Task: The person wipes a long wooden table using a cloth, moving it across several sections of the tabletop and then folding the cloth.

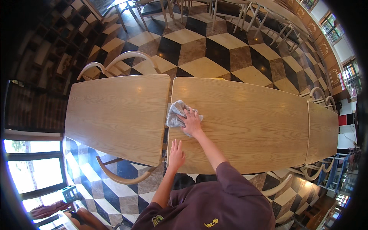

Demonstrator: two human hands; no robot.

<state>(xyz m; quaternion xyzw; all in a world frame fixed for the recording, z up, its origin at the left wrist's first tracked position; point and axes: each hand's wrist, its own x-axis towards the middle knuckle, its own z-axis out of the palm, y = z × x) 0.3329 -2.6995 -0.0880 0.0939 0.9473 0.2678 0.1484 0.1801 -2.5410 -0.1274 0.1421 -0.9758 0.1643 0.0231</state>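
My right hand (191, 121) presses down on a crumpled grey cloth (175, 115), its fingers bent over the fabric and holding it. The cloth lies at the left end of a light wooden table (245, 119), and part of it reaches the table's edge. Below it, my left hand (176, 154) rests by the near left corner of the same table with its fingers stretched out and nothing in them. What lies under my right palm is hidden.
A second wooden table (115, 111) stands to the left across a narrow gap, and another table (324, 130) adjoins at the right. A curved-back chair (124, 179) sits near the left table; more chairs (132, 55) line the far side. Dark shelving (46, 50) stands far left.
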